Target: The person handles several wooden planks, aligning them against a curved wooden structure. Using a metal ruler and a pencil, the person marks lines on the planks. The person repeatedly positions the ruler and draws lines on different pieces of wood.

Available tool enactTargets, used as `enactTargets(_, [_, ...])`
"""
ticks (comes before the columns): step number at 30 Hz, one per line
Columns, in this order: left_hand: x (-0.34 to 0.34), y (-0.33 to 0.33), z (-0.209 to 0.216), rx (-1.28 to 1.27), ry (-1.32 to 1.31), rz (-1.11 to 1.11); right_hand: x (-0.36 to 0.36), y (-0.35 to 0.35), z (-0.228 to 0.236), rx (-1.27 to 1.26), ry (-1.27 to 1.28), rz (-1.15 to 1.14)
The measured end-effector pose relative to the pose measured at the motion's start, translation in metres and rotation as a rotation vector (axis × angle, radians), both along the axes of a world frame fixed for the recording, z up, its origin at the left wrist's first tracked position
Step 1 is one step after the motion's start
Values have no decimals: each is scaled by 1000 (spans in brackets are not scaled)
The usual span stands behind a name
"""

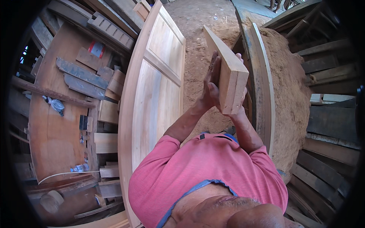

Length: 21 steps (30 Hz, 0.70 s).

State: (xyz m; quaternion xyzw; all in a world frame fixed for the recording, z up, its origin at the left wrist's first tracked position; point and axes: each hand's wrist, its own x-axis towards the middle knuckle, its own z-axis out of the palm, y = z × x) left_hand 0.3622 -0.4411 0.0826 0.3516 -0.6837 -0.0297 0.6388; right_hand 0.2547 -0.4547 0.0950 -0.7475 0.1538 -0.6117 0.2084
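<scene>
Pink shirt (pixel 205 159): I am watching from far away, and it is sitting closest, with both arms reaching out past it.
Left hand (pixel 211 83): It is pressing on the left side of the thick board (pixel 232 85). Its fingers are lying close together, not spread, and its thumb is resting closer to the board's near end.
Right hand (pixel 239 111): It is holding the other side. Its fingertips are peeking past the board, but the rest is hiding, so I am not able to tell if they are spread.
Thick board: It is sitting between the palms, off the ground, pointing away. I am guessing both hands are sharing it because it is too chunky for one. A line is running down its end, so maybe it is two pieces.
Wooden panel (pixel 146 110): It is running along the left, near the left arm.
Long plank (pixel 266 83): It is running along the right, beside the sawdust (pixel 291 87).
Dusty ground (pixel 195 49): It is stretching out behind.
</scene>
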Motion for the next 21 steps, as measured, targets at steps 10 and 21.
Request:
enactTargets(10, [7, 8, 3, 1, 66, -22, 1, 14, -5, -1, 229, -62])
enactTargets(21, [0, 11, 10, 20, 138, -88, -3, 21, 1, 76, 218, 13])
